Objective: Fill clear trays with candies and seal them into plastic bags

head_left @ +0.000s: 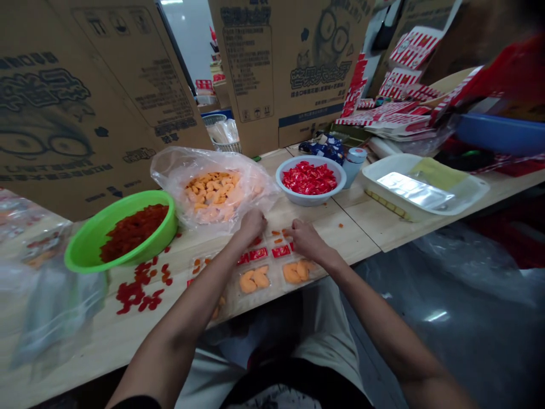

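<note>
My left hand (pixel 252 222) is closed in a loose fist at the far edge of a clear compartment tray (pixel 255 272), just below the plastic bag of orange snacks (pixel 213 196). My right hand (pixel 304 238) is curled with fingers pinched over the tray's far right cells, near small orange bits. What either hand holds is hidden. The tray's cells hold orange snack pieces (pixel 254 279) and red wrapped candies (pixel 258 254).
A green bowl (pixel 91 244) of dark red candies sits at the left, with loose red candies (pixel 138 292) spilled on the wooden table. A white bowl (pixel 283 170) of red wrapped candies and a white tray (pixel 392 201) stand at the right. Cardboard boxes (pixel 85 102) wall the back.
</note>
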{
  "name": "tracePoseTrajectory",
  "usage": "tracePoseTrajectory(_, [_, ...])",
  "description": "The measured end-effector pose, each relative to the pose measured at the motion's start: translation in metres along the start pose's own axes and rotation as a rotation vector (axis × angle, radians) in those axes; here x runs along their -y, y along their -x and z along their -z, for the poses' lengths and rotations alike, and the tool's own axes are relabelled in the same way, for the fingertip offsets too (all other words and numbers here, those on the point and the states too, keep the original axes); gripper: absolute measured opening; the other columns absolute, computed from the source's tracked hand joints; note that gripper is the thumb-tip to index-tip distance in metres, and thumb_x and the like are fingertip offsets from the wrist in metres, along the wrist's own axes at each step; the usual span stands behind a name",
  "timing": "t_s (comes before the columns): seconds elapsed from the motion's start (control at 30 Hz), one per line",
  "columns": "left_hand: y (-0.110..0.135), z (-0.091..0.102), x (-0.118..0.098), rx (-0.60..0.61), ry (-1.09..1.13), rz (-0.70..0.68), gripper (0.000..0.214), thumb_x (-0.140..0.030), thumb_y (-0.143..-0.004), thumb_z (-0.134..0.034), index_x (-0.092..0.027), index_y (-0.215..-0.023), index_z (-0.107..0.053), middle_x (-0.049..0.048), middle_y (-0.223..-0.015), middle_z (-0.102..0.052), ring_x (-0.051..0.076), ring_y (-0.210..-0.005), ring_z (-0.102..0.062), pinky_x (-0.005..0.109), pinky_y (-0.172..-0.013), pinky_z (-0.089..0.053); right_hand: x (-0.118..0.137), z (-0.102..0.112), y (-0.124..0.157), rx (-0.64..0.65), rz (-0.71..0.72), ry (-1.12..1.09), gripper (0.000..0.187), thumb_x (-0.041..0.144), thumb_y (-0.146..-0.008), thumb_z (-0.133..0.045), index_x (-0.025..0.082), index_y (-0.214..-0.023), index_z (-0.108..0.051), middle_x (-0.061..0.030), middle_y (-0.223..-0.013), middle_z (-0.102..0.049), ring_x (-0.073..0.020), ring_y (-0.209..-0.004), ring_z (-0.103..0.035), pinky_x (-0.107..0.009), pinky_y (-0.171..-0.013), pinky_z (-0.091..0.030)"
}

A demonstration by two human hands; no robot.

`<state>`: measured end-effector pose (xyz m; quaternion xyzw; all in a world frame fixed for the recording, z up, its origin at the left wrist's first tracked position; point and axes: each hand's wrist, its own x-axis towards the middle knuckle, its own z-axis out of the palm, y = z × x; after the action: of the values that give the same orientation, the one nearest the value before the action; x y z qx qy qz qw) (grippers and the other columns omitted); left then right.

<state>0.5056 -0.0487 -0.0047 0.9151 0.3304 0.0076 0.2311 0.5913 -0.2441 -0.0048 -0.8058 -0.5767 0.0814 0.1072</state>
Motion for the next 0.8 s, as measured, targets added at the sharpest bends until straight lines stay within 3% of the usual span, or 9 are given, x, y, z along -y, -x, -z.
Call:
tracePoseTrajectory(0.1, [-0.002,0.0,0.008,0.016,-0.032,-0.004,0.021,-0.01,-0.079,-0.061,-0.011,-0.093,-0.076,0.0145,-0.096,-0.075,0.024,-0.092,-0.068,0.031,-0.084,-0.049,-0.004,-0.003,0.002,-0.033,-0.014,-0.031,0.044,0.004,-0.08,-0.051,0.02,-0.116,-0.072,-0.0125,-0.1,-0.062,-0.0251,-0.095,-0.057,-0.033,-0.081,-0.042])
tracePoseTrajectory(0.23, [0.002,0.003,0.003,0.016,-0.019,-0.042,0.022,-0.012,-0.083,-0.056,-0.01,-0.094,-0.076,0.0126,-0.093,-0.075,0.022,-0.087,-0.068,0.03,-0.081,-0.05,-0.04,-0.004,0.013,-0.241,-0.111,-0.203,0.047,0.005,-0.083,-0.046,0.016,-0.124,-0.067,-0.0113,-0.1,-0.068,-0.0216,-0.09,-0.061,-0.032,-0.083,-0.046])
tracePoseTrajectory(0.4, [0.013,-0.014,-0.05,0.101,0.057,-0.262,0.021,-0.015,-0.083,-0.06,-0.017,-0.094,-0.078,0.0047,-0.093,-0.077,0.017,-0.085,-0.068,0.024,-0.081,-0.049,-0.073,-0.003,0.026,-0.361,-0.199,-0.282,0.037,0.007,-0.083,-0.046,0.016,-0.106,-0.073,-0.0097,-0.1,-0.072,-0.021,-0.093,-0.064,-0.033,-0.086,-0.049])
tracePoseTrajectory(0.53, [0.017,-0.029,-0.083,0.136,0.035,-0.313,0.022,-0.01,-0.078,-0.06,-0.014,-0.087,-0.079,0.0101,-0.088,-0.077,0.02,-0.084,-0.068,0.027,-0.08,-0.05,-0.071,-0.005,0.03,-0.347,-0.188,-0.287,0.036,0.005,-0.083,-0.046,0.016,-0.104,-0.073,-0.0093,-0.103,-0.072,-0.0202,-0.098,-0.065,-0.031,-0.089,-0.049])
tracePoseTrajectory(0.63, [0.015,-0.02,-0.072,0.098,0.02,-0.302,0.026,-0.012,-0.083,-0.055,-0.013,-0.095,-0.079,0.0123,-0.096,-0.076,0.022,-0.089,-0.069,0.029,-0.084,-0.05,-0.065,-0.006,0.031,-0.317,-0.199,-0.235,0.037,0.003,-0.083,-0.046,0.013,-0.105,-0.073,-0.0118,-0.104,-0.071,-0.0215,-0.099,-0.063,-0.032,-0.09,-0.048])
tracePoseTrajectory(0.73, [0.016,-0.002,-0.044,0.064,0.009,-0.288,0.03,-0.013,-0.087,-0.052,-0.013,-0.105,-0.076,0.0113,-0.104,-0.075,0.021,-0.094,-0.068,0.028,-0.087,-0.049,-0.056,-0.006,0.029,-0.259,-0.184,-0.176,0.045,-0.001,-0.08,-0.046,0.013,-0.116,-0.07,-0.0127,-0.103,-0.068,-0.0223,-0.1,-0.06,-0.032,-0.09,-0.047])
tracePoseTrajectory(0.8, [0.019,0.006,-0.028,0.091,-0.005,-0.288,0.027,-0.013,-0.085,-0.055,-0.014,-0.1,-0.078,0.0095,-0.098,-0.076,0.02,-0.09,-0.069,0.027,-0.085,-0.049,-0.048,-0.005,0.024,-0.201,-0.144,-0.134,0.052,-0.001,-0.079,-0.048,0.016,-0.124,-0.067,-0.0122,-0.104,-0.065,-0.0223,-0.098,-0.058,-0.031,-0.089,-0.046])
